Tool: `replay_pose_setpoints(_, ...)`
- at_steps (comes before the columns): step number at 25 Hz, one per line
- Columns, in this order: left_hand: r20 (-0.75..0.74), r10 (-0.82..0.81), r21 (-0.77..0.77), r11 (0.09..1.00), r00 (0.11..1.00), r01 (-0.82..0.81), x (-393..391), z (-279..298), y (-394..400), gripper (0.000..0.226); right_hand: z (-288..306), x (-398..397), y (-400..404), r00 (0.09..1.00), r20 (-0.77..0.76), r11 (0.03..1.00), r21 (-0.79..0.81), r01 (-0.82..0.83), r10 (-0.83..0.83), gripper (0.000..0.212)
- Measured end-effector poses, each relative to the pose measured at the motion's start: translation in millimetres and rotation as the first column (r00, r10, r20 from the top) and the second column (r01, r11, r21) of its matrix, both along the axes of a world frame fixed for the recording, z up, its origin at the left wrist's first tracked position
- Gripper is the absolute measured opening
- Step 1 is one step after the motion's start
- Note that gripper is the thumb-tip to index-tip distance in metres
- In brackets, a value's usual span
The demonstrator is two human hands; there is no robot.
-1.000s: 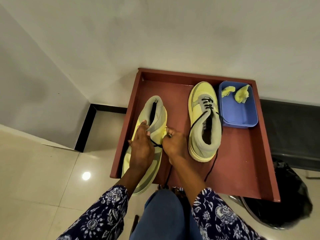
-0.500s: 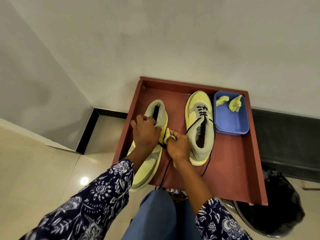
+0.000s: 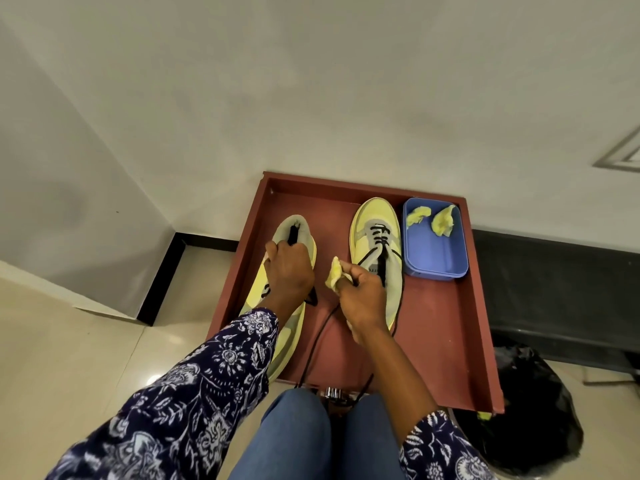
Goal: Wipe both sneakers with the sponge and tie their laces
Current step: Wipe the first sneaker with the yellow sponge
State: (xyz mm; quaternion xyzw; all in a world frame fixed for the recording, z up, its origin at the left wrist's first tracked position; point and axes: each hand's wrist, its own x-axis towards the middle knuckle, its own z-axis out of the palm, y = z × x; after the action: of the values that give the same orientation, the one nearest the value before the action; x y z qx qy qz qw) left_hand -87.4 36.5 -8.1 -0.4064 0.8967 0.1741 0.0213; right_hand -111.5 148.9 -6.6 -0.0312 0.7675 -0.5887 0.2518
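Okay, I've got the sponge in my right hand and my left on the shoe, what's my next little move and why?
Probably bring the sponge piece in your right hand left onto the side of the left sneaker and start wiping: your left hand grips it, and the sponge hovers just beside it.

Hidden under the left hand (image 3: pixel 289 271): the midsection and lacing of the left sneaker (image 3: pixel 294 233). Covered by the right hand (image 3: pixel 362 296): the heel of the right sneaker (image 3: pixel 375 223) and most of the sponge piece (image 3: pixel 334 273) (only a yellow tip showing). Too small to read: the tongue label. Cut off at the right edge: a grey frame on the wall (image 3: pixel 623 152). Partly concealed behind the tray (image 3: pixel 450 323): a black bag (image 3: pixel 526 410).
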Motion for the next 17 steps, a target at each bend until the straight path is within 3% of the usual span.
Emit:
replay_pose_setpoints(7, 0.0, -0.108, -0.015, 0.994, 0.994, 0.108, 6, 7, 2, 0.015, 9, -10, 10, 0.997, -0.019, 0.997, 0.033, 0.073, -0.072, 0.031)
replay_pose_setpoints(17, -0.257, -0.201, 0.138, 0.96, 0.945, 0.242, 12, 53, -10, 0.029, 31, -15, 17, 0.979, -0.108, 0.982, 0.056, 0.181, -0.174, 0.03)
